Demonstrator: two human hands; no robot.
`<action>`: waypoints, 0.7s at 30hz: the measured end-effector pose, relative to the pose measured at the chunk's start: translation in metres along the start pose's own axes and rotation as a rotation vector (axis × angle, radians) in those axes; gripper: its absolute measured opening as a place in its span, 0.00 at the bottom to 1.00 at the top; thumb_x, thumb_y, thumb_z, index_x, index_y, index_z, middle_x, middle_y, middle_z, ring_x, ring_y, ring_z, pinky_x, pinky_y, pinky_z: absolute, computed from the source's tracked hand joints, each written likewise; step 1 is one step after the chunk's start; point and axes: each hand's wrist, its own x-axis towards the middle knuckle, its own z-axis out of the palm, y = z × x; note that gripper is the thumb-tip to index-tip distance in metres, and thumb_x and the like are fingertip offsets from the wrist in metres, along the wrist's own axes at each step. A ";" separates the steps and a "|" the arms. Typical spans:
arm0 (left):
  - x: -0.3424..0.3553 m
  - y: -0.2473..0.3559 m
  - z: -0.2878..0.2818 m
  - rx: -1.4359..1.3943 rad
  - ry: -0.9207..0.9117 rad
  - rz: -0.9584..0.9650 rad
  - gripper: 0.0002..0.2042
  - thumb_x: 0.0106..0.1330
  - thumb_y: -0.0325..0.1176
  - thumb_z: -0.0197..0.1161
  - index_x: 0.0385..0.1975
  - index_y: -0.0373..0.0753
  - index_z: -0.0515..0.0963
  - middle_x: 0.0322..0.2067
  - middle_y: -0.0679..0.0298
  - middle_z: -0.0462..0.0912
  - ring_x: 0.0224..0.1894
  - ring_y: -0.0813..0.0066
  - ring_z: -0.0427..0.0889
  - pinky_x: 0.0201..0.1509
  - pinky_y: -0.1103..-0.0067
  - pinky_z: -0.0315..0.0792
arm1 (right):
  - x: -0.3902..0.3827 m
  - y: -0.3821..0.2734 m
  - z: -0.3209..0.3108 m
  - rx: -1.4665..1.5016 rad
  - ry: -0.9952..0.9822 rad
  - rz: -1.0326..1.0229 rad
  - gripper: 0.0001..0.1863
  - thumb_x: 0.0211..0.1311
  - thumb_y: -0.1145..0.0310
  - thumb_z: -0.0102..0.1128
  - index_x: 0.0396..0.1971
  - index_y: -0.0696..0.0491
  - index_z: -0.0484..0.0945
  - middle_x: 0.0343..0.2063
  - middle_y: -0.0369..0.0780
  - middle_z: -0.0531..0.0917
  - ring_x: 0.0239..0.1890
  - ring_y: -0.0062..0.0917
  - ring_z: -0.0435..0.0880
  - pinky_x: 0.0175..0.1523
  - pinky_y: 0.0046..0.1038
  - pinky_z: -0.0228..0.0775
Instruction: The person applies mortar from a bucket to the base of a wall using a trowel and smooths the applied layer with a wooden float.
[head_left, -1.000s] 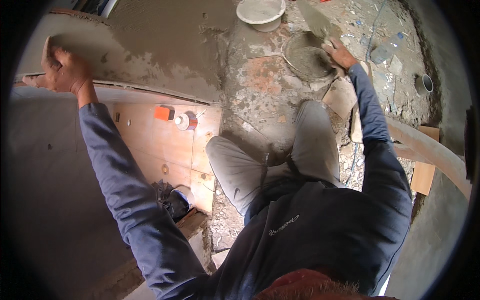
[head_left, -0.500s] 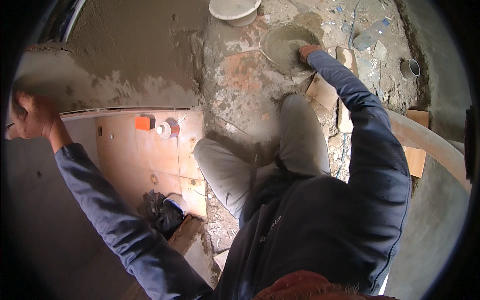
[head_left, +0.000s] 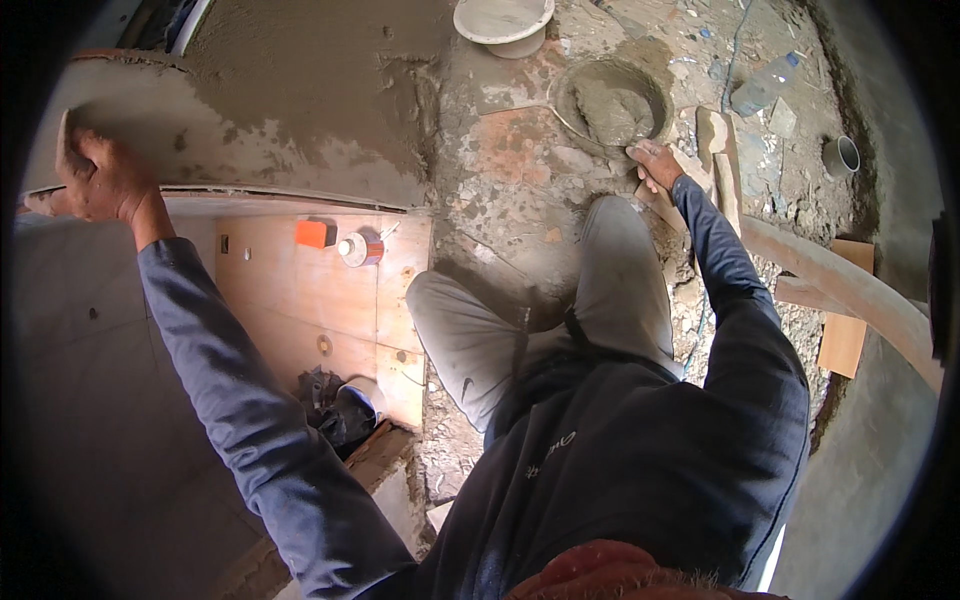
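At the far left my left hand point(head_left: 108, 182) is closed at the end of a long narrow strip point(head_left: 290, 201). The strip runs along the edge of a ledge coated with wet mortar point(head_left: 300, 100); the fingers' undersides are hidden. My right hand point(head_left: 657, 166) pinches the near right rim of a round bucket point(head_left: 560, 118), thumb on top and fingers curled beneath. Grey mortar point(head_left: 615, 108) lies inside the bucket.
A pale basin point(head_left: 505, 38) stands beyond the bucket. To the right are a plastic bottle point(head_left: 765, 85), a pipe end point(head_left: 842, 156) and a curved pipe point(head_left: 850, 275). Below the ledge, a white bottle point(head_left: 360, 248), an orange block point(head_left: 313, 234) and a black bag point(head_left: 340, 412) lie on boards.
My right hand has come out of the mortar to the near rim of the bucket. My left hand stays at the strip's end. The whole view has shifted a little.
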 end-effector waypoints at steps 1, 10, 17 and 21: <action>0.000 0.001 0.000 0.020 -0.028 -0.027 0.11 0.66 0.30 0.59 0.45 0.44 0.84 0.39 0.66 0.87 0.41 0.72 0.85 0.47 0.80 0.76 | 0.002 0.000 0.005 -0.002 0.040 -0.003 0.16 0.66 0.54 0.57 0.35 0.53 0.74 0.15 0.34 0.72 0.09 0.18 0.68 0.11 0.24 0.58; 0.001 -0.016 -0.001 -0.161 -0.099 0.055 0.10 0.66 0.28 0.59 0.44 0.41 0.83 0.50 0.61 0.81 0.53 0.69 0.78 0.61 0.77 0.70 | 0.054 -0.017 0.117 0.595 0.049 -0.023 0.14 0.69 0.57 0.47 0.41 0.51 0.76 0.23 0.36 0.78 0.16 0.19 0.73 0.19 0.24 0.67; 0.018 -0.073 -0.004 -0.027 -0.089 0.140 0.08 0.67 0.29 0.58 0.41 0.36 0.82 0.54 0.55 0.63 0.45 0.70 0.75 0.49 0.79 0.73 | 0.065 -0.021 0.131 1.166 -0.110 -0.007 0.18 0.70 0.51 0.49 0.44 0.51 0.76 0.22 0.32 0.73 0.16 0.19 0.68 0.21 0.26 0.63; 0.020 -0.086 -0.006 0.115 -0.093 0.166 0.08 0.67 0.26 0.53 0.34 0.31 0.80 0.30 0.70 0.80 0.27 0.80 0.74 0.33 0.83 0.67 | 0.041 -0.032 0.114 1.167 -0.168 0.007 0.19 0.69 0.50 0.51 0.43 0.52 0.75 0.21 0.32 0.72 0.15 0.18 0.67 0.21 0.24 0.62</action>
